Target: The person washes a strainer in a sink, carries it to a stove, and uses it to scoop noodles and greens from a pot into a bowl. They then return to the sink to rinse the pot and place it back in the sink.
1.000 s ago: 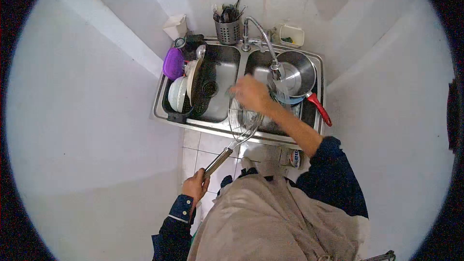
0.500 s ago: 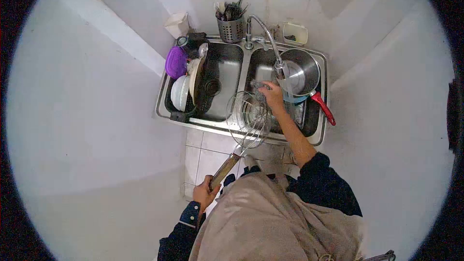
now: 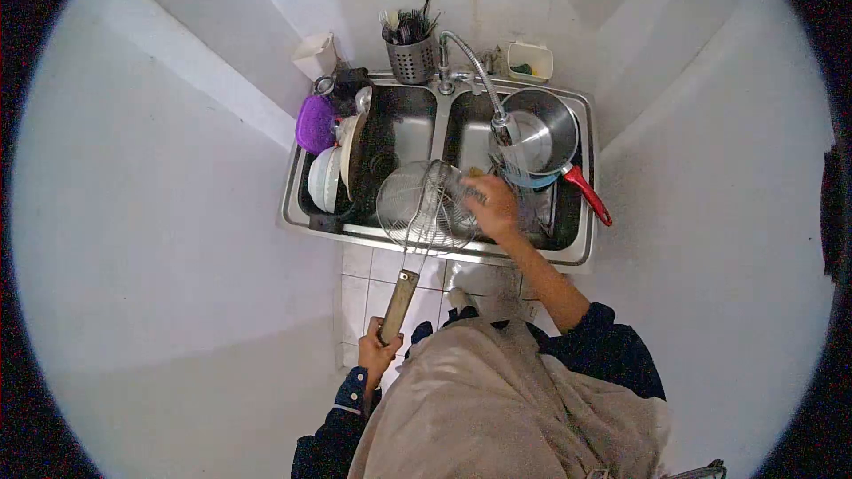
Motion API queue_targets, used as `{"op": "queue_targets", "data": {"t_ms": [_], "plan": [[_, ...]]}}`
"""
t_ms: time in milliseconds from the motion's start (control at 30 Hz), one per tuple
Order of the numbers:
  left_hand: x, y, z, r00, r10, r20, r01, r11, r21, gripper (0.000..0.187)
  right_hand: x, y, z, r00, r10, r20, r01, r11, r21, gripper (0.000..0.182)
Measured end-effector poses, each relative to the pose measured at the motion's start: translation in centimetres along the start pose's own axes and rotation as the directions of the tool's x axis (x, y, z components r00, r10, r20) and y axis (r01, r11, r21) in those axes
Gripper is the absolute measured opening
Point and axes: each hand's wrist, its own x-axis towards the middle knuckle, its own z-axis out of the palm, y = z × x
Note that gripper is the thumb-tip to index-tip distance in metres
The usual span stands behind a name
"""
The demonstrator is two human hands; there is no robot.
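Observation:
My left hand [image 3: 379, 353] is closed round the wooden handle of a wire skimmer [image 3: 399, 213]. The skimmer's round wire basket hangs over the front of the double sink [image 3: 355, 235]. At the basket's right rim is my right hand [image 3: 493, 206], its fingers closed on what looks like a grey steel wool scrubber [image 3: 474, 196], mostly hidden and slightly blurred. Water runs from the flexible faucet [image 3: 500, 124] just beyond that hand, beside a steel saucepan [image 3: 555, 129] with a red handle in the right basin.
A rack at the left holds white bowls [image 3: 325, 179], plates and a purple container [image 3: 315, 124]. Behind the sink stand a perforated cutlery holder [image 3: 411, 62], a white container [image 3: 315, 56] and a tub [image 3: 531, 62] with a green sponge. Walls rise close on both sides.
The skimmer's basket has turned and shifted left, its handle now more upright. My right hand has moved down and slightly left along the rim. The camera view has shifted a little.

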Motion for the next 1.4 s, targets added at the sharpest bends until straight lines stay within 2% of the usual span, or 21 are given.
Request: {"op": "queue_targets", "data": {"t_ms": [33,133,167,200,233,333,400,433,533,567,667,733,767,867,900,967,1067,1167,1267,1367,1400], "plan": [[-0.1,-0.3,0.0,1.000,-0.018,-0.003,0.018,1.000,-0.012,0.036,-0.4,-0.4,0.0,0.993,-0.110,0.033,0.111,0.993,-0.045,0.024],[-0.3,-0.6,-0.2,0.998,0.049,-0.028,-0.048,0.998,0.038,0.035,1.2,-1.0,-2.4,0.964,0.215,0.159,-0.224,0.974,0.038,0.027],[-0.3,-0.5,-0.3,1.000,0.018,-0.012,-0.017,0.999,0.047,0.035,1.6,0.8,-1.9,0.931,0.337,0.140,-0.364,0.882,0.299,0.028],[-0.2,-0.3,-0.4,1.000,-0.011,0.003,0.011,0.998,0.059,0.034,1.9,3.7,-0.8,0.879,0.451,0.152,-0.456,0.707,0.540,0.029],[-0.2,-0.1,-0.4,0.999,-0.042,0.017,0.041,0.997,0.070,0.034,2.6,4.2,-0.7,0.813,0.547,0.200,-0.494,0.466,0.734,0.030],[-0.3,-0.3,-0.2,0.999,-0.027,0.020,0.026,0.998,0.054,0.035,4.2,2.2,-2.9,0.859,0.498,0.118,-0.463,0.658,0.593,0.038],[-0.1,-1.4,-0.2,0.995,0.096,-0.006,-0.094,0.989,0.113,0.035,5.5,1.6,-3.2,0.910,0.385,0.151,-0.413,0.852,0.320,0.038],[0.0,-2.1,-0.2,0.987,0.161,-0.016,-0.157,0.977,0.144,0.035,6.0,1.5,-3.4,0.927,0.329,0.178,-0.359,0.917,0.173,0.038],[0.3,-3.7,-0.1,0.972,0.232,-0.028,-0.227,0.966,0.126,0.034,6.3,2.9,-1.8,0.982,-0.005,0.188,-0.031,0.982,0.188,0.034],[0.4,-3.9,0.1,0.984,0.174,-0.030,-0.171,0.981,0.094,0.034,6.2,3.6,-2.3,0.959,0.034,0.282,-0.101,0.968,0.229,0.034],[-0.4,-2.0,0.6,0.999,0.021,-0.046,-0.021,1.000,0.006,0.032,3.9,3.3,-3.6,0.917,0.181,0.355,-0.279,0.928,0.247,0.035],[-0.1,-0.8,0.8,0.997,-0.041,-0.071,0.036,0.997,-0.061,0.031,1.0,4.0,-2.8,0.938,0.129,0.322,-0.212,0.948,0.239,0.035],[0.5,-1.7,1.2,0.997,0.018,-0.077,-0.029,0.989,-0.147,0.029,-0.2,4.6,-2.3,0.946,0.102,0.306,-0.178,0.956,0.234,0.035],[0.7,0.1,1.2,0.994,0.003,-0.113,-0.010,0.998,-0.068,0.029,-1.8,3.8,-3.4,0.886,0.169,0.432,-0.315,0.903,0.294,0.035],[1.0,-0.4,1.4,0.996,0.003,-0.089,-0.023,0.975,-0.223,0.028,-1.5,3.8,-3.6,0.918,0.205,0.339,-0.306,0.911,0.277,0.034],[1.0,-1.0,1.4,0.998,0.018,-0.066,-0.031,0.978,-0.209,0.028,-0.7,3.8,-4.1,0.953,0.269,0.140,-0.297,0.923,0.243,0.033],[0.9,-0.5,1.8,0.999,0.040,-0.035,-0.046,0.978,-0.203,0.028,-0.7,1.2,-4.0,0.937,0.339,0.083,-0.349,0.911,0.221,0.033],[1.7,-0.5,2.6,0.997,0.051,-0.064,-0.064,0.970,-0.234,0.028,-3.7,1.1,-2.3,0.989,0.144,0.020,-0.145,0.970,0.196,0.032],[1.8,-0.5,2.5,0.995,0.058,-0.082,-0.077,0.966,-0.245,0.029,-5.2,-0.2,-3.7,0.985,-0.002,0.171,-0.014,0.995,0.095,0.032],[1.6,-1.1,2.0,0.995,0.059,-0.075,-0.075,0.969,-0.235,0.029,-2.9,-0.9,-4.8,0.955,0.296,-0.005,-0.286,0.925,0.251,0.032],[1.3,-1.2,1.8,0.997,0.057,-0.057,-0.069,0.973,-0.220,0.029,-2.0,-0.8,-4.8,0.968,0.244,-0.061,-0.230,0.958,0.173,0.032]]}}
